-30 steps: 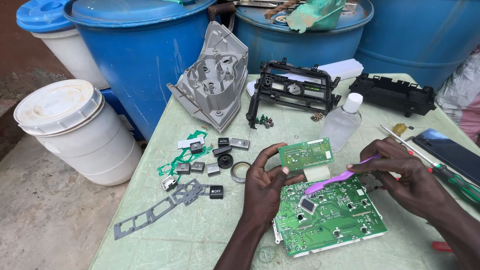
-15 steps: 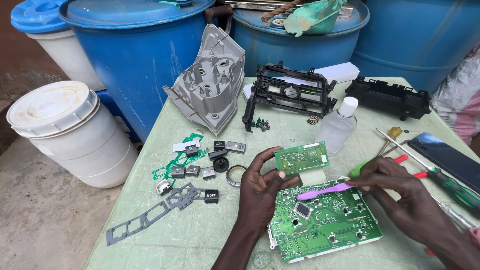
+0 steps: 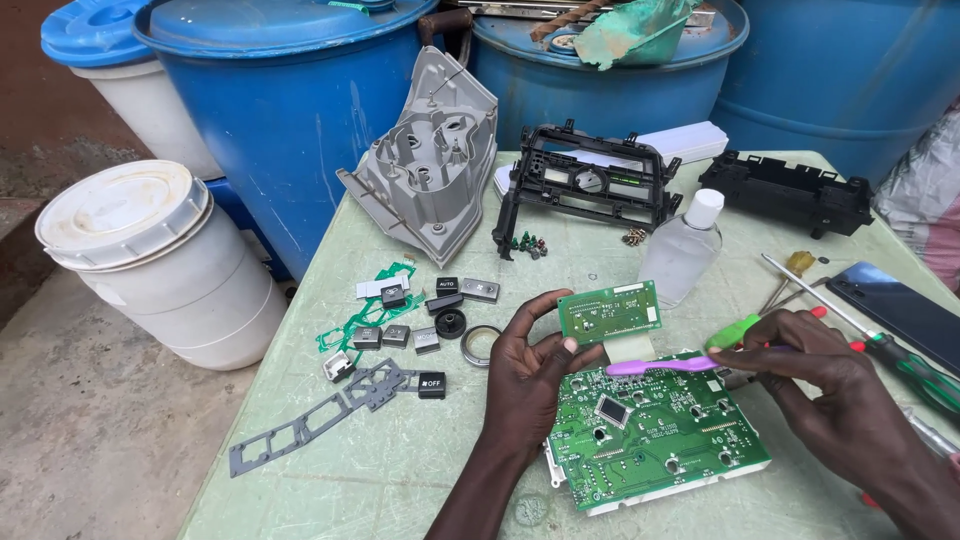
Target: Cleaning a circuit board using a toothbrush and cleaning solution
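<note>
A large green circuit board (image 3: 655,440) is lying flat near the front edge of the pale green desk (image 3: 400,480), between the two hands. The left hand (image 3: 530,375) is resting at the board's left edge, its fingers (image 3: 535,305) curling up and pinching the left end of a smaller green circuit board (image 3: 610,312), which is joined to the large one by a flat white ribbon. The right hand (image 3: 810,365) is hovering over the large board's right side, its fingers pressed together around a toothbrush (image 3: 690,355) with a purple and green handle; the brush is lying across just above the large board, its purple end pointing toward the left hand.

Left of the left hand, black and grey buttons (image 3: 430,320) are sitting scattered beside a green flex strip and a grey perforated frame (image 3: 320,425). To the right, screwdrivers (image 3: 900,350) and a dark phone (image 3: 905,310) are lying near the desk's edge. Just behind the small board, a clear bottle (image 3: 685,250) with a white cap is standing upright. Farther back, a black plastic frame (image 3: 590,190) and a grey moulded housing (image 3: 430,165) are leaning up, with another black part (image 3: 790,190) to the right. Beyond the desk, blue drums (image 3: 290,90) are standing, and a white lidded bucket (image 3: 150,260) is sitting on the ground to the left.
</note>
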